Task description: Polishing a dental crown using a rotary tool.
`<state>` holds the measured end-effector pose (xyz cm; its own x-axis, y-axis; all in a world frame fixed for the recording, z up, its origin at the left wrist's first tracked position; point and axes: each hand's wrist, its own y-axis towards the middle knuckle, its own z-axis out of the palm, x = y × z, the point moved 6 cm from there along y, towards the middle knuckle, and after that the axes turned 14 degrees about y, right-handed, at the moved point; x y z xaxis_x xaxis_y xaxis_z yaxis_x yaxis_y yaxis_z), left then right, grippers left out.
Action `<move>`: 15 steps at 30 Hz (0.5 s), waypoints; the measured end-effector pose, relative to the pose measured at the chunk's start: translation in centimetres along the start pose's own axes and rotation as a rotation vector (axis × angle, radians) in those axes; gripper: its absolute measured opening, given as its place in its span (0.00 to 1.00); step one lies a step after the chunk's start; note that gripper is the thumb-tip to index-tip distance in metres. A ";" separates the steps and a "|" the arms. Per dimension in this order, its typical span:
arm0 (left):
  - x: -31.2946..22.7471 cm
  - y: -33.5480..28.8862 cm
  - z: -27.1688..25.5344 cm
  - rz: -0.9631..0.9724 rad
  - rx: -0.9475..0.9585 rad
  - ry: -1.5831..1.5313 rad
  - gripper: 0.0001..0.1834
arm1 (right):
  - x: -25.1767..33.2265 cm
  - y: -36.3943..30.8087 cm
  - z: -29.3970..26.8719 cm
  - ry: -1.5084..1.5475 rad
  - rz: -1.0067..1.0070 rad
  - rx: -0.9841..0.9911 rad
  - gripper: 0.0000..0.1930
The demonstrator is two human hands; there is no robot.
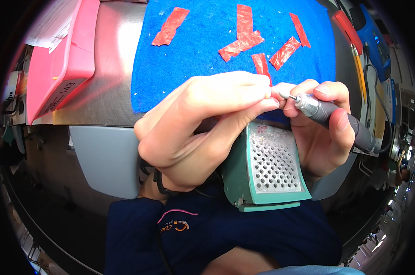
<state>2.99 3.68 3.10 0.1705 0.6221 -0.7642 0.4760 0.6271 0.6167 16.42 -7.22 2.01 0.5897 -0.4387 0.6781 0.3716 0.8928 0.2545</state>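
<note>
My right hand [329,119] is closed around a grey rotary handpiece [329,114], whose cable runs off to the right. A pale, rounded grinding bit [284,94] sticks out of its tip and points left, close to my left fingertips. My left hand [203,114] is pinched, thumb against forefinger; whatever lies between them is too small or hidden to make out. The fingertips of both hands meet or nearly meet. Just below them stands a green box with a perforated metal plate [276,160], dusty near its upper edge.
A blue towel [193,59] covers the bench [111,59] beyond my hands, with several red tape strips [170,26] on it. At left stands a pink bin [56,68] holding papers. Tools and a blue device [376,41] line the right side. A grey panel [108,160] juts out at the near edge.
</note>
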 end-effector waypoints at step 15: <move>-0.1 0.1 0.2 0.078 0.049 0.019 0.17 | 0.1 0.2 0.4 -0.034 0.005 -0.015 0.17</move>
<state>3.17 3.57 3.21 0.1927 0.6770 -0.7103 0.5037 0.5530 0.6637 16.23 -7.05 2.43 0.5671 -0.4305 0.7022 0.3799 0.8931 0.2408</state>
